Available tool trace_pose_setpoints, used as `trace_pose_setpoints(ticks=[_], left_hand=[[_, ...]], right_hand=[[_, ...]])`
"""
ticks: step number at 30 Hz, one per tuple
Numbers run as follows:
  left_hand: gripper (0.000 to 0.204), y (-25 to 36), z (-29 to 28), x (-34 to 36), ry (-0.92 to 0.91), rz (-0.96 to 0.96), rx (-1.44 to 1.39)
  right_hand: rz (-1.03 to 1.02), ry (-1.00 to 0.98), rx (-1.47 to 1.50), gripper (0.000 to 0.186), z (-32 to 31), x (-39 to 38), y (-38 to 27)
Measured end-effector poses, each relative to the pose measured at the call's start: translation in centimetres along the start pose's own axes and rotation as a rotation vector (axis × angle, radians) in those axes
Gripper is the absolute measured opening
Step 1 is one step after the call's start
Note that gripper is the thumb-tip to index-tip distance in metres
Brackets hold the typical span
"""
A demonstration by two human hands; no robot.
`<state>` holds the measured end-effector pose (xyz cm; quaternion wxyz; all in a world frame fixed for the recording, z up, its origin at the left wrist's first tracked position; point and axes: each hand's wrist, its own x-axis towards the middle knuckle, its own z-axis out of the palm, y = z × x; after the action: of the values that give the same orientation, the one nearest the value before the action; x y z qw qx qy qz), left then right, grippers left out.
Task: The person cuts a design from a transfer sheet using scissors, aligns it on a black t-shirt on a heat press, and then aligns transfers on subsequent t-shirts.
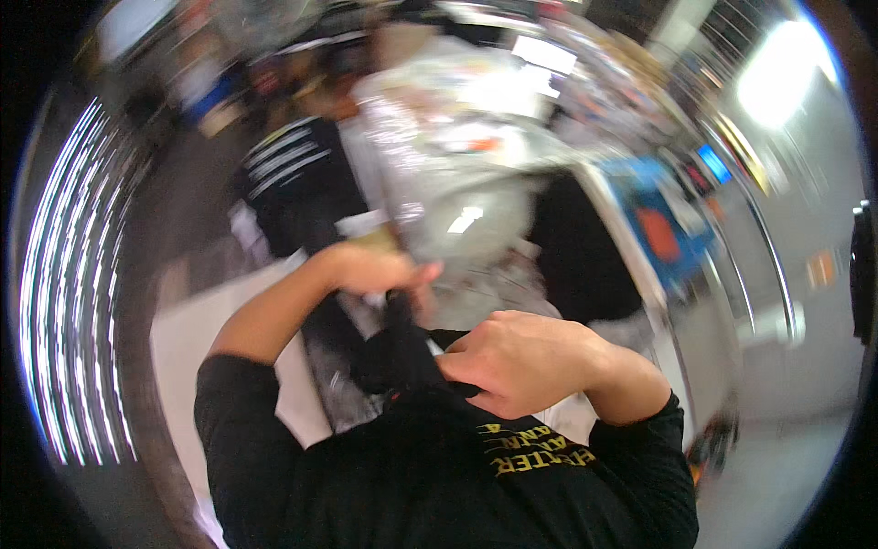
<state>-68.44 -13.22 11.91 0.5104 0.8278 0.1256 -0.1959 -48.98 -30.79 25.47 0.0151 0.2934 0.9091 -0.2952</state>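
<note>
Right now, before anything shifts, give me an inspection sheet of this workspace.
Surface: white tabletop, largely covered.
Things in hand: black cloth, bunched in front of the person's chest; its full shape is blurred.
Clutter: clear plastic heaped beyond the hands; a black garment with pale stripes to the left, a black piece to the right.
Hands: left hand and right hand both appear closed on the cloth.
Cables: nothing seen.
Surroundings: curved metal rail and bright light at right.
</note>
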Motion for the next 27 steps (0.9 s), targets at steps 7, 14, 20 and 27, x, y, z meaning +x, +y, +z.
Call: trace_pose_setpoints(ticks=[7,14,20,27], left_hand=[[0.109,9.3,9.5,19.8,-0.406,0.233,-0.182],[0.058,12.4,20.9,30.9,-0.136,0.04,-0.293],[0.032,21.4,15.8,38.6,0.204,0.779,-0.082],[0.048,32.3,9.4,43.1,0.004,0.873,0.59]], right_hand=[[0.411,0.514,0.246,0.041,10.3,-28.4,-0.5],[0.713,0.869,0.312,0.047,16.5,-42.5,-3.2],[1.09,1.04,0.178,0.039,15.4,-47.2,-3.3],[1.551,1.402,-0.038,0.041,14.7,-51.2,-9.0]])
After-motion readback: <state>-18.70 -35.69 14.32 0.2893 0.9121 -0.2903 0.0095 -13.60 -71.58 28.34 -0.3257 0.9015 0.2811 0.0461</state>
